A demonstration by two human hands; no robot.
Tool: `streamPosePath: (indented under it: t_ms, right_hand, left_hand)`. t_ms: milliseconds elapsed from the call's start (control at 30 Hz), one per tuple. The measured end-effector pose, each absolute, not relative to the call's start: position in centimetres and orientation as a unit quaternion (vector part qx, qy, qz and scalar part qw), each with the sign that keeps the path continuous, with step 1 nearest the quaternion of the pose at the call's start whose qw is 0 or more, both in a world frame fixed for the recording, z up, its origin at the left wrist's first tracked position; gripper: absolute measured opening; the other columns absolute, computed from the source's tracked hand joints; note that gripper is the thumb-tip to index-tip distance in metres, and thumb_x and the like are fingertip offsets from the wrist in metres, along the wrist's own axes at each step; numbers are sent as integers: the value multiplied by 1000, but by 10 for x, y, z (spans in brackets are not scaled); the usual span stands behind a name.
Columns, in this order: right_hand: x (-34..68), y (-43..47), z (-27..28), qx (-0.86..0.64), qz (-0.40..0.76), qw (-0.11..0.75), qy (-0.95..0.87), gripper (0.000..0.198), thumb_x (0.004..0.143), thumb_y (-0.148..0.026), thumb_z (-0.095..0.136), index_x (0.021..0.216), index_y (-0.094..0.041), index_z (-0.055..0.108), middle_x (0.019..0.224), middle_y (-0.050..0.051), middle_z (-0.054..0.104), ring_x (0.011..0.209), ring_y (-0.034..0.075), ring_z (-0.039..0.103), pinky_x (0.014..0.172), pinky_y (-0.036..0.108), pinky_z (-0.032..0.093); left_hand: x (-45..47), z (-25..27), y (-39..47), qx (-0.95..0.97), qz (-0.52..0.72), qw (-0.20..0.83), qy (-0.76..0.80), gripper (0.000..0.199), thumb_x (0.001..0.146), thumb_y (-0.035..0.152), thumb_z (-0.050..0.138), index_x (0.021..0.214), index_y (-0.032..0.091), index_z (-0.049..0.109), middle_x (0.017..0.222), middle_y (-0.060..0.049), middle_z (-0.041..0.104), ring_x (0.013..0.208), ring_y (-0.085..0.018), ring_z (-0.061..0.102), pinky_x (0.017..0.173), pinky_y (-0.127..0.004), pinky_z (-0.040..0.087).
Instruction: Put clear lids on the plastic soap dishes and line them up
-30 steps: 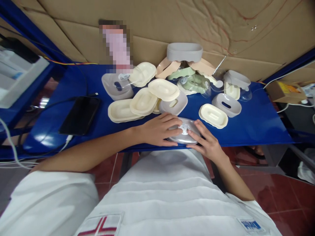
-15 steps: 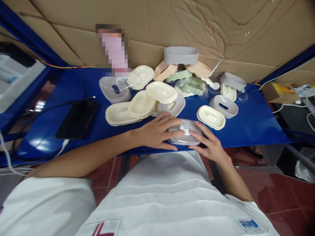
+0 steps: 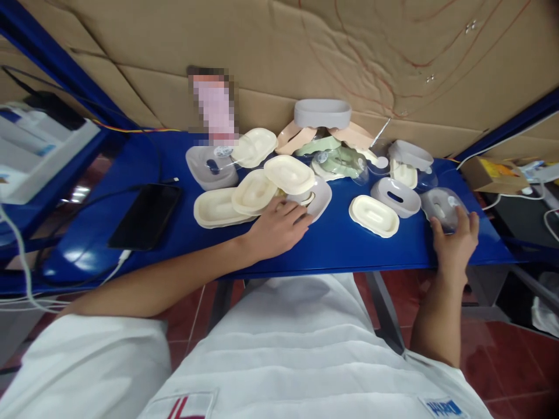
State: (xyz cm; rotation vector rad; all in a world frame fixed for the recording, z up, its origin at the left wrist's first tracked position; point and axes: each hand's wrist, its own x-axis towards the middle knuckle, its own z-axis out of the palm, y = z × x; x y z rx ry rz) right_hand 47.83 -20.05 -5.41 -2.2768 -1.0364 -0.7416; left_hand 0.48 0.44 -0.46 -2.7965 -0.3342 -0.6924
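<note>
My right hand [image 3: 454, 241] grips a closed grey box with a clear lid [image 3: 439, 205] at the right end of the blue table [image 3: 340, 247]. My left hand [image 3: 275, 230] lies flat on the table with fingers spread. Its fingertips touch a grey slotted tray [image 3: 322, 195] that sits under a cream lid [image 3: 289, 173]. Between my hands lie another cream lid [image 3: 374, 214] and a second grey slotted tray [image 3: 395, 196].
More cream lids [image 3: 218, 208], clear covers and a grey tub [image 3: 322, 113] crowd the back of the table against a cardboard wall [image 3: 305, 58]. A black phone [image 3: 146, 215] on a cable lies to the left. A small cardboard box [image 3: 489, 169] sits far right.
My right hand carried the clear-lidded box from the table's front middle to the right end. My left hand let go of it and slid back to the grey tray.
</note>
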Motion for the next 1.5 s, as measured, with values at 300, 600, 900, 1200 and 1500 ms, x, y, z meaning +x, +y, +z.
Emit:
streamPosePath:
  t_ms: [300, 600, 900, 1200, 1500]
  right_hand:
    - [342, -165, -14, -663, -62, 229, -710, 38, 106, -43, 62, 139, -26, 72, 141, 13, 73, 133, 34, 68, 115, 56, 51]
    - [311, -162, -18, -603, 15, 270, -751, 35, 107, -30, 60, 140, -29, 72, 148, 10, 69, 139, 31, 64, 119, 58, 52]
    - [281, -163, -21, -546, 8, 342, -765, 18, 99, -35, 75, 117, -30, 75, 108, 5, 80, 111, 27, 75, 107, 52, 59]
    - [282, -159, -17, -556, -26, 235, -797, 56, 98, -48, 77, 150, -36, 61, 155, 8, 63, 149, 36, 54, 122, 59, 44]
    - [284, -153, -10, -533, -34, 225, -815, 33, 106, -41, 66, 136, -30, 73, 137, 7, 75, 131, 29, 69, 111, 50, 53]
  left_hand:
    - [1, -2, 0, -976, -206, 61, 40, 15, 103, 19, 56, 108, 18, 70, 106, -6, 76, 99, -21, 67, 94, -40, 42]
    - [-2, 4, -1, -949, -304, 73, 47, 15, 107, 32, 64, 100, 20, 70, 95, -3, 76, 89, -19, 68, 90, -37, 47]
    - [-1, 2, 1, -920, -392, 16, -3, 10, 102, 28, 72, 111, 23, 70, 103, -3, 78, 98, -20, 70, 101, -39, 50]
    - [16, -11, -6, -962, -271, 3, 25, 13, 107, 31, 66, 111, 19, 69, 110, -7, 75, 106, -22, 70, 102, -42, 46]
    - [18, -14, -2, -970, -241, -1, 23, 15, 104, 24, 66, 117, 17, 70, 117, -10, 73, 115, -26, 67, 106, -43, 45]
